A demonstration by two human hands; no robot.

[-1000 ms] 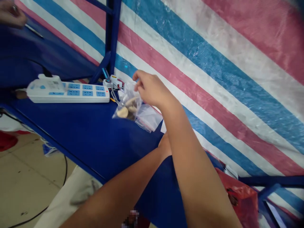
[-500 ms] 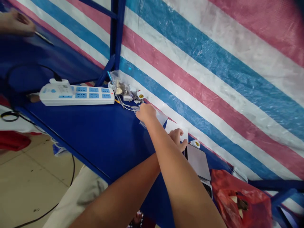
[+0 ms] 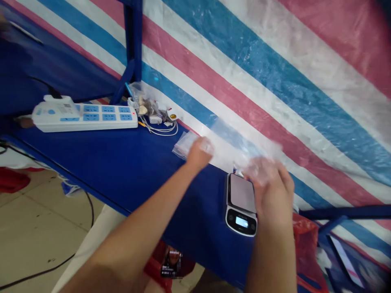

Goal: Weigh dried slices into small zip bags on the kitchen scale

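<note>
My left hand (image 3: 200, 151) lies with curled fingers on the right end of a small stack of empty clear bags (image 3: 183, 143) on the blue table (image 3: 122, 162); motion smears it. My right hand (image 3: 271, 191) is over a small digital scale (image 3: 240, 203) with its fingers closed on a single empty clear bag (image 3: 244, 148). That bag is blurred and stretches up and left toward my left hand. A filled clear bag with pale and dark pieces (image 3: 143, 102) lies at the back by the blue post.
A white power strip with blue sockets (image 3: 82, 118) and thin white cables (image 3: 161, 129) lie at the back left. A red plastic bag (image 3: 305, 244) sits right of the scale. A striped tarp (image 3: 275, 81) backs the table; floor and a black cord (image 3: 45, 268) lie below.
My right hand left the filled bag at the back, came to the stack, then swung right over the scale with one empty bag. My left hand moved onto the stack.
</note>
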